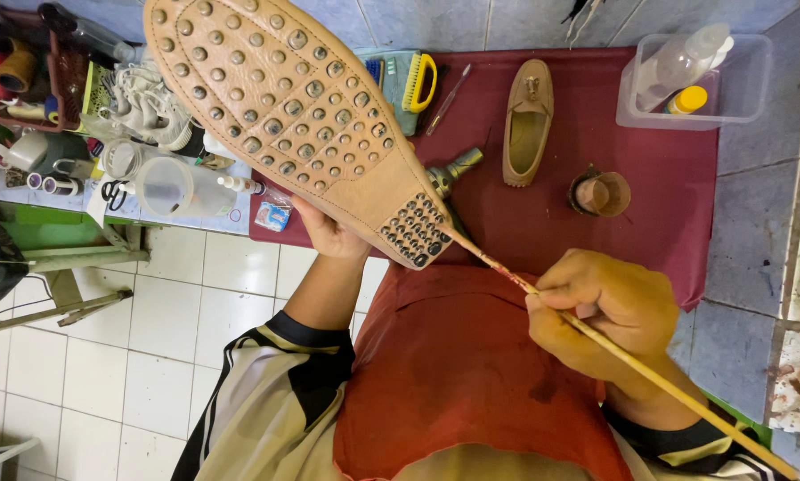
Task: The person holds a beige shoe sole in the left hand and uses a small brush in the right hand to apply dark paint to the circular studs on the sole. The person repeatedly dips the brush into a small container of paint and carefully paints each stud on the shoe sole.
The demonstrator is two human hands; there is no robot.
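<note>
Left hand (328, 233) grips tan shoe (293, 116), studded sole up. Right hand (600, 312) pinches thin brush (649, 374), tip touching shoe's heel. Second shoe (528, 120) lies beyond on worktop (667, 187).

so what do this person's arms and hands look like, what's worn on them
Both the left hand and the right hand are bare: no gloves, and no rings or watch that can be seen. The forearms are uncovered. Short cream sleeves with black cuffs and thin yellow stripes end near the elbows.
</note>
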